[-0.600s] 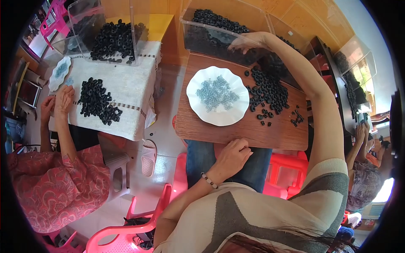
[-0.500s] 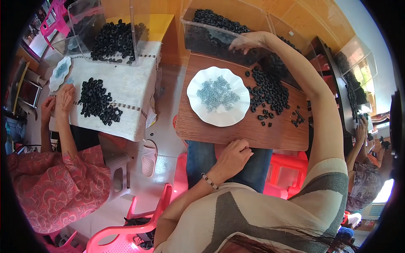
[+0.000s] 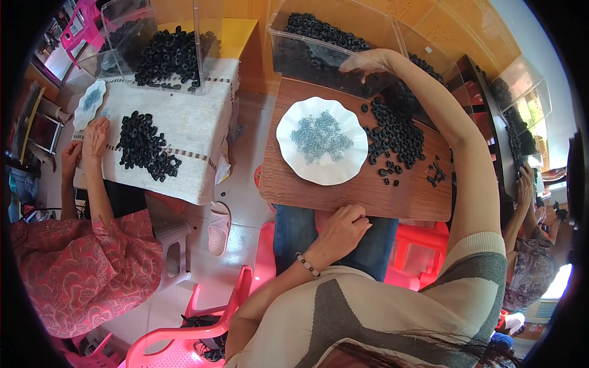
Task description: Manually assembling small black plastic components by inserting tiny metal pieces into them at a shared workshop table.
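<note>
My right hand (image 3: 367, 63) reaches to the clear plastic bin (image 3: 276, 52) at the table's far side, fingers hanging down and apart. Whether the fingertips touch the black ring-like pieces (image 3: 328, 32) in it I cannot tell. My left hand (image 3: 342, 230), with a beaded bracelet at the wrist, rests curled at the table's near edge; what its fingers hold, if anything, is hidden. A white scalloped plate (image 3: 299, 170) stands on the brown table (image 3: 325, 199), heaped with small pale blue, see-through pieces (image 3: 322, 136). Right of it lies a spread pile of black pieces (image 3: 399, 132).
At the left, a co-worker's hands (image 3: 86, 144) meet near a small white plate (image 3: 80, 119) on a cloth-covered table (image 3: 202, 132), with a black heap (image 3: 144, 144) and another clear bin (image 3: 196, 55). A pink chair (image 3: 165, 340) and a slipper (image 3: 219, 230) are nearby. Others work at far right.
The view has shifted slightly, moving everything a little right in the picture. My right hand stays at the bin with its fingers slightly changed; my left hand keeps its curled pose.
</note>
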Motion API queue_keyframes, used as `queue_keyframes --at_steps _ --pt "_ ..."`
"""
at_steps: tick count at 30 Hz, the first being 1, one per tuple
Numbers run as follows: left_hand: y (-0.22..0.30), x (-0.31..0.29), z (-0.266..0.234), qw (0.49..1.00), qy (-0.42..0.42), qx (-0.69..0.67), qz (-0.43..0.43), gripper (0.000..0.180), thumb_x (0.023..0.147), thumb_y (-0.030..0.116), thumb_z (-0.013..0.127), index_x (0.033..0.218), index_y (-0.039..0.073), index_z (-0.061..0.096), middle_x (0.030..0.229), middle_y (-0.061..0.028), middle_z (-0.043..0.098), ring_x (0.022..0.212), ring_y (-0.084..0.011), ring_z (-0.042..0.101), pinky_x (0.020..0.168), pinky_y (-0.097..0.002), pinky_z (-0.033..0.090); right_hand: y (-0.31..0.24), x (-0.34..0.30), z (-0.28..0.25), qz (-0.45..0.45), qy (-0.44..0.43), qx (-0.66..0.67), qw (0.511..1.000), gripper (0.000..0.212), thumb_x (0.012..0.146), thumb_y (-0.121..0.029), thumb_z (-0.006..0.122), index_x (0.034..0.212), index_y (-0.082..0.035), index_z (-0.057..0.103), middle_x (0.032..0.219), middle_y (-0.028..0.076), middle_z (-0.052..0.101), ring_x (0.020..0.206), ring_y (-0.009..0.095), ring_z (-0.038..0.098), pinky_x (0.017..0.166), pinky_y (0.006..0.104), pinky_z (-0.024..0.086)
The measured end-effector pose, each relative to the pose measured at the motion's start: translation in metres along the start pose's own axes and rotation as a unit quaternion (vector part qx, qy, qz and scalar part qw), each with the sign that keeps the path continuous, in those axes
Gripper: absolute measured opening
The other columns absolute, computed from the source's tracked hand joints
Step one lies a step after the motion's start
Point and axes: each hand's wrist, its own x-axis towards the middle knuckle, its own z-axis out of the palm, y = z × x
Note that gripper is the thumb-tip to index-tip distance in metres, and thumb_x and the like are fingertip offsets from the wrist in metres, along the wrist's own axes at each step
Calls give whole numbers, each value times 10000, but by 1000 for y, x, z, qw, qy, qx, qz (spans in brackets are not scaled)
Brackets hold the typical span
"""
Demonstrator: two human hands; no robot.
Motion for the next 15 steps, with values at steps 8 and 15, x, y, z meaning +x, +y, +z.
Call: queue_keyframes --at_steps 8,15 --pt "1 -1 1 1000 -5 3 0 113 887 112 737 908 8 698 983 -96 605 933 -289 620 840 -408 510 7 5 -4 -1 -11 0 1000 656 1003 -476 566 1488 -39 507 1487 105 502 1282 211 493 879 345 501" --pt "2 2 2 1000 9 -11 17 119 876 87 722 846 -6 655 939 -103 556 905 -294 593 818 -421 500 8 3 -4 -6 -36 65 997 475 1003 -531 598 1145 -87 691 1095 19 667 1026 143 586 792 303 479"
